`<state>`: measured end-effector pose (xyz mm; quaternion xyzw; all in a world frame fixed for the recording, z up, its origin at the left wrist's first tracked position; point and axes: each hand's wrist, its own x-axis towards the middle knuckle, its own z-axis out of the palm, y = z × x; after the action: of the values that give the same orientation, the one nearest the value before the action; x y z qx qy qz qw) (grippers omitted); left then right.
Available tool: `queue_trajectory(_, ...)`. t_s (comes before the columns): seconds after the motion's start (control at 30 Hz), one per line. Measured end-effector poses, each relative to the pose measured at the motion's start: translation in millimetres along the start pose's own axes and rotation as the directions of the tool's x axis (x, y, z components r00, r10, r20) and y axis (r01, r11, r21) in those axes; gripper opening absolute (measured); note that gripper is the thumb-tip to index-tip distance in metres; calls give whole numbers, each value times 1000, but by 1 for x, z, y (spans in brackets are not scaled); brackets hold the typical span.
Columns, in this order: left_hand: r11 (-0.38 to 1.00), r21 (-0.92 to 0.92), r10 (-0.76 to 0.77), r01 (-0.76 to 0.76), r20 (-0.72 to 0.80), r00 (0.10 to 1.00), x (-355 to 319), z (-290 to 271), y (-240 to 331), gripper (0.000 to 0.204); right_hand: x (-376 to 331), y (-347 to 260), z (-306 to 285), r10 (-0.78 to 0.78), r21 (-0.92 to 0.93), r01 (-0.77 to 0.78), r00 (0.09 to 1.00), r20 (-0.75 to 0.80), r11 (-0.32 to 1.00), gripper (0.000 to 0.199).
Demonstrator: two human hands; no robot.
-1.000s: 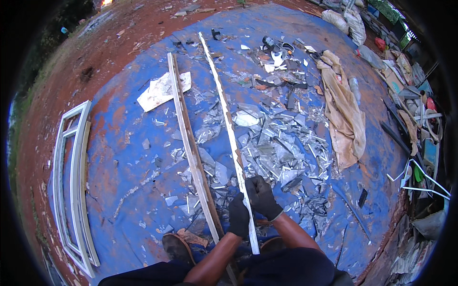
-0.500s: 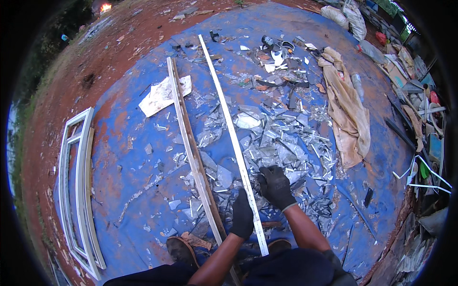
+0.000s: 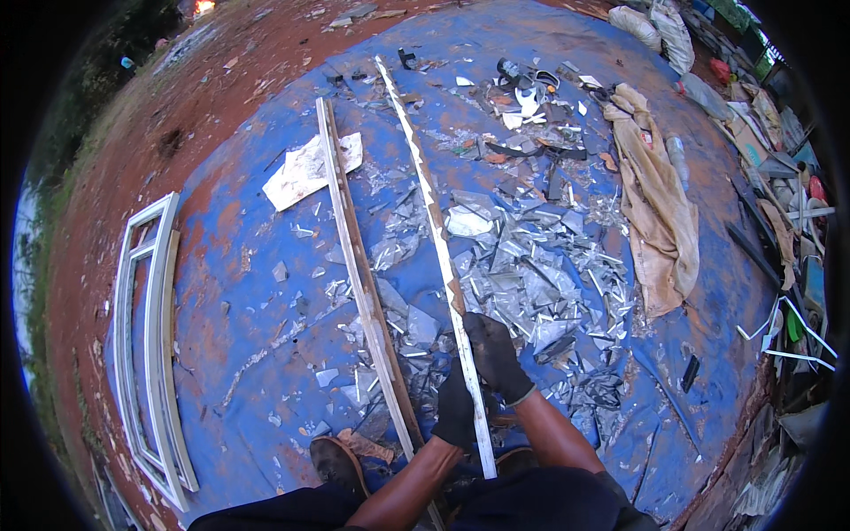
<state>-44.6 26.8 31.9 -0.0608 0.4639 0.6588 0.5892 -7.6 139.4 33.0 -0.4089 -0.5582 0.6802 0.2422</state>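
A long, narrow white frame strip (image 3: 431,199) slants up and away from me, its visible face patchy white and brown with a ragged edge. My right hand (image 3: 498,356), in a dark glove, is closed around it from the right. Lower down, my left hand (image 3: 455,409), also gloved, grips the strip from its left side; most of its fingers are hidden. To the left lies a weathered wooden bar (image 3: 361,270), roughly parallel to the strip. Broken glass pieces (image 3: 522,274) are heaped on the blue tarp (image 3: 239,327), to the right of the strip and around it.
White window frames (image 3: 152,345) lie at the far left. A crumpled tan cloth (image 3: 657,221) and a plastic bottle (image 3: 677,159) are on the right. White sacks (image 3: 670,37) and mixed scrap line the right edge. A white sheet (image 3: 310,173) lies partly under the wooden bar.
The white strip has rolled over, so a patchy, ragged face shows where a plain white one did. My right hand has moved left onto it; my left hand has shifted slightly lower.
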Motion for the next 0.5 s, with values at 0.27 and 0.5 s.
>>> queue_trajectory(0.27, 987, -6, -159, 159, -53, 986, 2, -1, 5, 24, -3, 23, -27, -386, -887, 242, 919, 79, 394, 20)
queue_trajectory(0.5, 927, -267, -242, 265, 117, 963, -2, -11, -21, 24, 18, -35, -27, -301, -610, 167, 946, -124, 775, 58)
